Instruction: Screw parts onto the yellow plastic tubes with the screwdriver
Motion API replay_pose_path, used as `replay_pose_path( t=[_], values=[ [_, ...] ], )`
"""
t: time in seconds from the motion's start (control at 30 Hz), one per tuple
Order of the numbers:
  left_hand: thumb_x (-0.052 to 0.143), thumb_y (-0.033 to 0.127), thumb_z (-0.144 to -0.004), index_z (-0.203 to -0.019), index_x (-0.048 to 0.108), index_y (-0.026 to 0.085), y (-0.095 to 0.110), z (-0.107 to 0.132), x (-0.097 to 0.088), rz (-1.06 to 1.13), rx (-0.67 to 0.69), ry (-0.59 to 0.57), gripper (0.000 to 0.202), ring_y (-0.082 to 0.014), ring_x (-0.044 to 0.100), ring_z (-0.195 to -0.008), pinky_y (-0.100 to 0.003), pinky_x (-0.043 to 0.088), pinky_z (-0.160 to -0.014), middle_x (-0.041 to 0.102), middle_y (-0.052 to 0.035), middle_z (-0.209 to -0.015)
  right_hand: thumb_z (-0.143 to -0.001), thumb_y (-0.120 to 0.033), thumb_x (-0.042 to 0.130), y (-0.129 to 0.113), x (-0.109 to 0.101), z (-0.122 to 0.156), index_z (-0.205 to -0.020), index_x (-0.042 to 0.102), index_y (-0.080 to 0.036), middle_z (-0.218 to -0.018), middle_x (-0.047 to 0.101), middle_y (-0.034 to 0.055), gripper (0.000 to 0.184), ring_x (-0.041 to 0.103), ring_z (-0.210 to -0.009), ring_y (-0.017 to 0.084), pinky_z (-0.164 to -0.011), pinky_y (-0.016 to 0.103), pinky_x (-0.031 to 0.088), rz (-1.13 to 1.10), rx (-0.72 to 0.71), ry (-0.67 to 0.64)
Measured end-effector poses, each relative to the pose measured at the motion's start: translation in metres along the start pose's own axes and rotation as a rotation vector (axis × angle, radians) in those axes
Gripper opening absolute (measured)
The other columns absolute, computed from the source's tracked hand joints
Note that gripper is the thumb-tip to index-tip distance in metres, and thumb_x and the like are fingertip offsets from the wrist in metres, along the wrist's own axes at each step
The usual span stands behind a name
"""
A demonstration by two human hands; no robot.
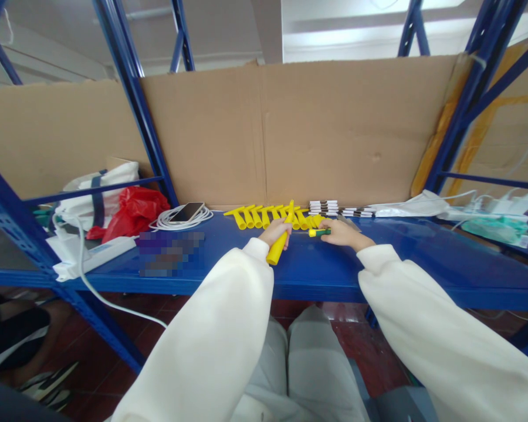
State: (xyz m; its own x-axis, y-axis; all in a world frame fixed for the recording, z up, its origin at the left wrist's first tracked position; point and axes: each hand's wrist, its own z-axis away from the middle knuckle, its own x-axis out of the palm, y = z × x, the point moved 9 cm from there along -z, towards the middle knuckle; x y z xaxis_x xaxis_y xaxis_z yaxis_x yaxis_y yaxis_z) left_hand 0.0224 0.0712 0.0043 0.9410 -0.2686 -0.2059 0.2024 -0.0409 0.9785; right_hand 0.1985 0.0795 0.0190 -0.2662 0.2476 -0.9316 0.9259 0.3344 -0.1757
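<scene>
My left hand (273, 232) is closed round a yellow plastic piece (276, 253), a tapered tube with a narrow arm at its top. It is held tilted above the blue shelf (229, 266), wide end towards me. To its right, my right hand (341, 233) is closed on a small yellow-and-green tool (319, 232). Its kind cannot be made out, and the fingers hide part of it. Behind both hands lies a row of similar yellow plastic pieces (257, 218), side by side. The pieces at the row's right end are partly hidden by my right hand.
Stacked black-and-white bundles (323, 207) lie behind my right hand, by a white plastic bag (409, 206). Leftward are a phone (188, 212) on a coiled white cable, a red bag (134, 212) and a power strip (97, 256). Cardboard (317, 129) walls off the back.
</scene>
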Motion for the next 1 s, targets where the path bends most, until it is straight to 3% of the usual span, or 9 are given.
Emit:
replay_pose_path(
  t=[0.2,0.37,0.53,1.0],
  values=[
    [0.049,0.008,-0.069,-0.071,0.045,0.022,0.003,0.003,0.01,-0.056,0.038,-0.053,0.015,-0.0125,0.046,-0.031,-0.02,0.04,-0.037,0.045,0.0072,-0.038,-0.076,-0.009,0.063,-0.013,0.01,-0.008,-0.094,0.073,-0.019,-0.099,0.077,0.0054,0.023,0.071,-0.092,0.02,-0.087,0.03,0.053,-0.212,-0.047,-0.016],
    [0.051,0.007,-0.068,-0.076,0.049,0.021,0.004,0.004,0.02,-0.061,0.054,-0.114,0.016,-0.0128,0.046,-0.03,-0.02,0.04,-0.036,0.045,0.0079,-0.038,-0.085,-0.012,0.06,-0.02,0.007,-0.018,-0.098,0.07,-0.017,-0.101,0.076,0.0075,0.018,0.071,-0.09,0.018,-0.086,0.032,0.054,-0.364,-0.084,0.107],
    [0.047,0.007,-0.066,-0.079,0.05,0.02,0.006,0.008,0.027,-0.088,0.047,-0.166,0.019,-0.0139,0.047,-0.032,-0.02,0.04,-0.037,0.046,0.0065,-0.038,-0.09,-0.02,0.061,-0.024,0.0,-0.019,-0.097,0.066,-0.017,-0.097,0.076,0.0085,0.01,0.069,-0.084,0.018,-0.081,0.031,0.054,-0.36,-0.108,0.199],
    [0.046,0.008,-0.068,-0.082,0.048,0.021,0.008,0.011,0.031,-0.078,0.047,-0.223,0.019,-0.0148,0.048,-0.031,-0.02,0.04,-0.037,0.047,0.0062,-0.036,-0.087,-0.019,0.053,-0.025,-0.01,-0.012,-0.089,0.065,-0.019,-0.092,0.074,0.0064,0.012,0.068,-0.083,0.019,-0.08,0.03,0.051,-0.331,-0.101,0.209]
  ],
)
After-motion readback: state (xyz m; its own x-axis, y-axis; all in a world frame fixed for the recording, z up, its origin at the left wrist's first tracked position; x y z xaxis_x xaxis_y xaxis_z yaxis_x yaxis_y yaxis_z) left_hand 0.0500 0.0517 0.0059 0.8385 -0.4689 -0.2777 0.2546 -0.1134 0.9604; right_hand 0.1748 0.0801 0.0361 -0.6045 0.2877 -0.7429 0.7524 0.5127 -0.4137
